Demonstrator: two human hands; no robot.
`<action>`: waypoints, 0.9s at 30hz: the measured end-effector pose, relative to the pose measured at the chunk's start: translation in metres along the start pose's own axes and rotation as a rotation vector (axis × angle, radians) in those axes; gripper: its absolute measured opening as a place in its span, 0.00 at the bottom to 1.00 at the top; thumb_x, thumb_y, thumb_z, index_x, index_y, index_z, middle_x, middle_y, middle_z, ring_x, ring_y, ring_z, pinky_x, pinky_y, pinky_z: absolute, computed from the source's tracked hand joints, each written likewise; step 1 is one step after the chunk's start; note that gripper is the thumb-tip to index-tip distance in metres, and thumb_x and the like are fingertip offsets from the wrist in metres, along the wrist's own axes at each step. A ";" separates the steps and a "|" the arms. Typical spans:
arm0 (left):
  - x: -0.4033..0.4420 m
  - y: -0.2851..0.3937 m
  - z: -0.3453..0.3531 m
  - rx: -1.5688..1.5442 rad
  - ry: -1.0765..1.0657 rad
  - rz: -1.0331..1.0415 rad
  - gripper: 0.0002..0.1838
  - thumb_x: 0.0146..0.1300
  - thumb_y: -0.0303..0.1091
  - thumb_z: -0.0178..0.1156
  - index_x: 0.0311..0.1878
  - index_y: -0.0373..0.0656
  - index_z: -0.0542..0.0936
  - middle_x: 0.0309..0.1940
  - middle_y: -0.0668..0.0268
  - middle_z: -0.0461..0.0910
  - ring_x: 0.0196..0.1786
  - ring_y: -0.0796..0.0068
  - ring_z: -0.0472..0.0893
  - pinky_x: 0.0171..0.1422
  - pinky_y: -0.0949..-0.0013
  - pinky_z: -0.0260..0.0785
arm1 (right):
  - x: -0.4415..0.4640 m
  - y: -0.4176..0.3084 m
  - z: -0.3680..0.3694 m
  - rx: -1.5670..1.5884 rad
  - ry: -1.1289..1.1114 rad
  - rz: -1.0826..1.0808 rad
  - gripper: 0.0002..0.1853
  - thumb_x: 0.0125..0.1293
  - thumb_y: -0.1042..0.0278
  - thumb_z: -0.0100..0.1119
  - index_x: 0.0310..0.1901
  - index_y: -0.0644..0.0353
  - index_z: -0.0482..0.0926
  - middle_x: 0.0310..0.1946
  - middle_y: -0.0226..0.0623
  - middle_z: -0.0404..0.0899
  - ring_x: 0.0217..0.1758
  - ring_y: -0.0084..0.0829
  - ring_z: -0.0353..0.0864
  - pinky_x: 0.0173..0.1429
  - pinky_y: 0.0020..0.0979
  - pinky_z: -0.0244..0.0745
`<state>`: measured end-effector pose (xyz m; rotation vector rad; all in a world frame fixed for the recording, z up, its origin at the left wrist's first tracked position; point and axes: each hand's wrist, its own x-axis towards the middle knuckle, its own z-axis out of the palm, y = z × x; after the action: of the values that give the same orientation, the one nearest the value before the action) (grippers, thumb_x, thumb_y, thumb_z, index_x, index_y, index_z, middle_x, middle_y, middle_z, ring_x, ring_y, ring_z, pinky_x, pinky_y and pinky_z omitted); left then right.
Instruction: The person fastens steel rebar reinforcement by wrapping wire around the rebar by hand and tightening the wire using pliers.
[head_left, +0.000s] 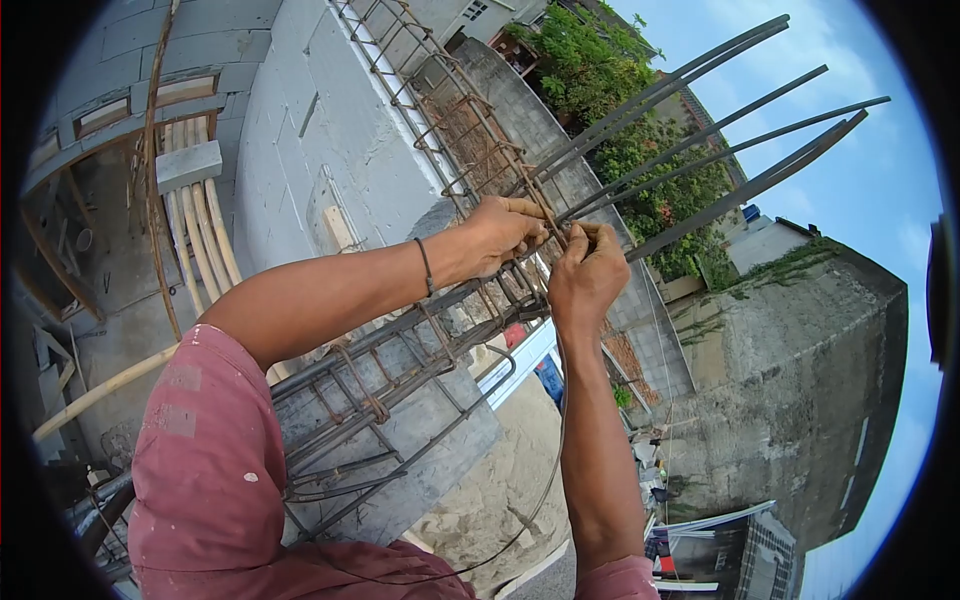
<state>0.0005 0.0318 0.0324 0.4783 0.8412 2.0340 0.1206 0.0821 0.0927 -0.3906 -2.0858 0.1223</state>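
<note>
My left hand (508, 236), with a dark band on the wrist, is closed at a junction of steel bars. Its thumb and fingers pinch beside a thin rusty stirrup (548, 205); what lies between them is too small to make out. Right beside it, my right hand (588, 278) is closed too, thumb against fingertips, near the same junction. Its grip is hidden from me. Several long dark rebars (730, 135) stick out beyond both hands. Below my left forearm runs a tied rebar cage (375, 385) with stirrups.
Another rebar cage (440, 115) lies along the top of a grey block wall (335, 130). Bamboo poles (205, 235) and a loose block (188, 165) are at the left. Sand (500, 500) lies far below. A weathered concrete wall (780, 400) stands at the right.
</note>
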 end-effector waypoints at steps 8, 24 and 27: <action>0.001 -0.004 -0.003 0.111 0.011 0.108 0.13 0.70 0.19 0.59 0.55 0.36 0.83 0.36 0.68 0.83 0.32 0.85 0.79 0.31 0.83 0.71 | 0.001 0.012 0.007 -0.062 0.023 0.025 0.05 0.66 0.76 0.62 0.35 0.70 0.81 0.28 0.55 0.82 0.31 0.54 0.83 0.39 0.47 0.75; -0.011 -0.010 0.007 0.053 0.086 0.063 0.09 0.73 0.25 0.60 0.53 0.38 0.81 0.39 0.67 0.84 0.38 0.80 0.83 0.39 0.75 0.78 | 0.006 0.006 -0.004 -0.100 0.039 0.027 0.04 0.62 0.78 0.63 0.34 0.70 0.85 0.26 0.49 0.86 0.29 0.40 0.89 0.38 0.36 0.81; -0.007 -0.012 -0.002 0.107 0.073 0.135 0.11 0.73 0.23 0.59 0.55 0.35 0.80 0.40 0.64 0.84 0.37 0.77 0.84 0.41 0.74 0.82 | 0.007 0.012 -0.004 -0.056 -0.034 0.073 0.04 0.61 0.78 0.63 0.34 0.69 0.86 0.27 0.49 0.86 0.30 0.41 0.89 0.38 0.36 0.81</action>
<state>0.0096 0.0295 0.0222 0.5356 0.9886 2.1488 0.1241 0.0956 0.0973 -0.5022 -2.1125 0.1144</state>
